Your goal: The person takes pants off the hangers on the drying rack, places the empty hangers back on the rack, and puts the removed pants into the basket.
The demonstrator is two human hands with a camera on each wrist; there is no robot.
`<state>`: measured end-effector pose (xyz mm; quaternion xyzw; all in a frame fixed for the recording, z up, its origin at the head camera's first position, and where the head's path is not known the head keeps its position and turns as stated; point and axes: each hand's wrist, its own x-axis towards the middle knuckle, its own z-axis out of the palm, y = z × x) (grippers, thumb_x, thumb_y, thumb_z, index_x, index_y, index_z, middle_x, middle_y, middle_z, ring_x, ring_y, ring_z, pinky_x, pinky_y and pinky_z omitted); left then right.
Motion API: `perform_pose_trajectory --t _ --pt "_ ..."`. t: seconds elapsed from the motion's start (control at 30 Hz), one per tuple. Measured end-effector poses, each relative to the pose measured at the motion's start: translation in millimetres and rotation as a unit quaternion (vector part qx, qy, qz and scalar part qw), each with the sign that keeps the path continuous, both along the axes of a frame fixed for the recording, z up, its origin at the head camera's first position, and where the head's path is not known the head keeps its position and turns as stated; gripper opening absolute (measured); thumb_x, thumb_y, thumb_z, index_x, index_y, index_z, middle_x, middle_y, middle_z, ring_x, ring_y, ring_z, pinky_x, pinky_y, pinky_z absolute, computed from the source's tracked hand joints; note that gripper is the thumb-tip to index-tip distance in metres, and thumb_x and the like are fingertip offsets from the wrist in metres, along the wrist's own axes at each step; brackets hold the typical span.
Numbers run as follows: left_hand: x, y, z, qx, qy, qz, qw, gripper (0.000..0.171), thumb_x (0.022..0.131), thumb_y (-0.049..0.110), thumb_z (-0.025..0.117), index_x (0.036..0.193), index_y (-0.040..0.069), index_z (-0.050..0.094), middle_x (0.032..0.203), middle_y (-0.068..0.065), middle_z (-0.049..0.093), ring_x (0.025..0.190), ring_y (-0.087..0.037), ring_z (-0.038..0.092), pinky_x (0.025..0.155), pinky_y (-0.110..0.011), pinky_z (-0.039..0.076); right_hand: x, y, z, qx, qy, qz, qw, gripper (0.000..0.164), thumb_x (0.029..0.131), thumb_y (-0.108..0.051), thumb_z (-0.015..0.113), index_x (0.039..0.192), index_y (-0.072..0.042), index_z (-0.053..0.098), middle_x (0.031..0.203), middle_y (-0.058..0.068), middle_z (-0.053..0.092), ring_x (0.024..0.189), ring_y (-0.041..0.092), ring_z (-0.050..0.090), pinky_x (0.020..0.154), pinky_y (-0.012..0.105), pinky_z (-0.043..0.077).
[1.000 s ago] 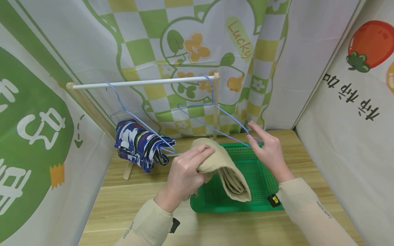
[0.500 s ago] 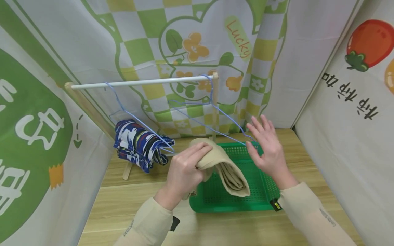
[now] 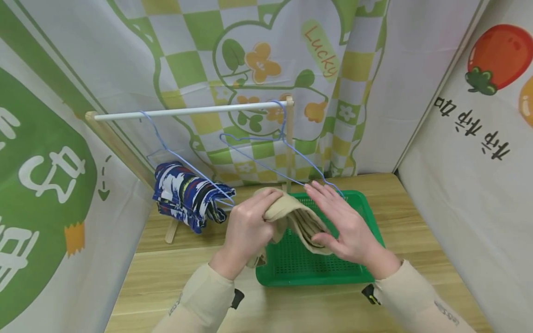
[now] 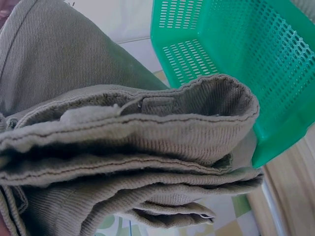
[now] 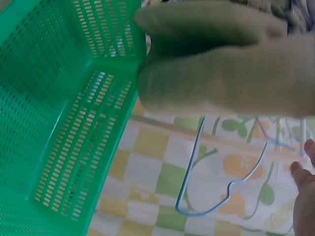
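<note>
The left hand [image 3: 250,226] grips the cloth [image 3: 287,208] near the basket [image 3: 312,280] — the right hand [image 3: 349,229], straight-fingered and holding nothing, beside it.

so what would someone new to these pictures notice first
Probably the bright green basket on the table, partly hidden by the folded beige cloth the left hand grips. Then the blue patterned garment on the left hanger, and the big strawberry print on the right wall.
</note>
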<state>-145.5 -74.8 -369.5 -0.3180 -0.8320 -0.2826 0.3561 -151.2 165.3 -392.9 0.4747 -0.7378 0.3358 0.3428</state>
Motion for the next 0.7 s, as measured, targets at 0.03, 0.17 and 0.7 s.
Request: perform_pose_trajectory --t 0.03,0.17,0.7 --pt "-0.4 0.3 0.6 0.0 -0.001 0.002 1.0 0.05 0.064 -0.014 0.066 0.11 0.002 0.076 0.109 -0.009 0.076 0.094 -0.025 0.076 0.081 -0.038 0.064 2.8 -1.8 -0.4 0.01 -0.009 0.001 1.0 0.078 0.105 -0.052 0.046 0.147 0.014 0.043 0.155 0.022 0.046 0.144 0.04 0.042 0.122 0.051 0.032" --pt "-1.1 1.8 2.5 0.004 -0.004 0.008 1.0 0.044 0.068 -0.011 0.07 0.109 0.003 0.076 0.107 -0.008 0.077 0.093 -0.025 0.076 0.08 -0.038 0.064 11.4 -8.1 -4.3 0.049 -0.05 -0.014 0.997 0.09 0.099 -0.058 0.055 0.155 0.009 0.031 0.162 0.021 0.035 0.149 0.038 0.035 0.125 0.05 0.026" --pt "0.2 2.6 3.8 0.023 -0.059 -0.039 0.9972 0.046 0.068 -0.011 0.069 0.111 0.005 0.077 0.109 -0.005 0.077 0.096 -0.02 0.076 0.08 -0.033 0.063 6.1 -10.0 -18.1 0.067 -0.07 -0.139 0.986 0.093 0.075 -0.002 0.087 0.155 -0.002 0.04 0.152 0.017 0.051 0.137 0.037 0.053 0.106 0.052 0.051"
